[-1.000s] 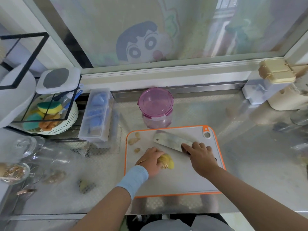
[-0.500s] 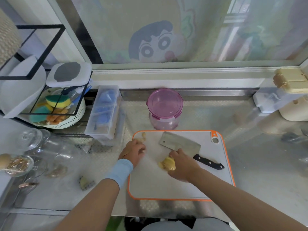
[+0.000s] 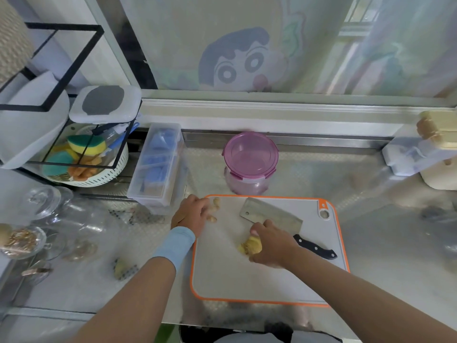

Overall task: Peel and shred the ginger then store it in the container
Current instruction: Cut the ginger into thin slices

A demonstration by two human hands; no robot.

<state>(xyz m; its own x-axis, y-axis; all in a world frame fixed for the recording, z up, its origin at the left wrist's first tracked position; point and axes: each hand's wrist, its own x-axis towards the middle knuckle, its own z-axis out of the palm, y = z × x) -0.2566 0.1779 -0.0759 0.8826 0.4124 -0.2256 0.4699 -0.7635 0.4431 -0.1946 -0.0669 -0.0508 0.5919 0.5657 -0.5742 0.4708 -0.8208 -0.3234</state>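
A white cutting board with an orange rim (image 3: 247, 280) lies on the steel counter. My right hand (image 3: 273, 242) grips a yellow peeled piece of ginger (image 3: 251, 245) near the board's middle. My left hand (image 3: 191, 212) rests at the board's far left corner, its curled fingers over small ginger scraps (image 3: 215, 209); whether it pinches one I cannot tell. A cleaver (image 3: 269, 214) with a black handle (image 3: 315, 247) lies on the board behind my right hand. The purple-lidded container (image 3: 249, 159) stands shut just beyond the board.
A clear plastic box (image 3: 158, 167) with blue items stands left of the board. A wire rack and a white colander (image 3: 81, 164) with sponges are at far left. Glass jars (image 3: 49, 206) and ginger bits (image 3: 122, 268) lie on the left counter. White boxes (image 3: 420, 154) stand at right.
My right hand left the cleaver handle and took the ginger piece from my left hand. My left hand moved away to the scraps at the board's far left corner.
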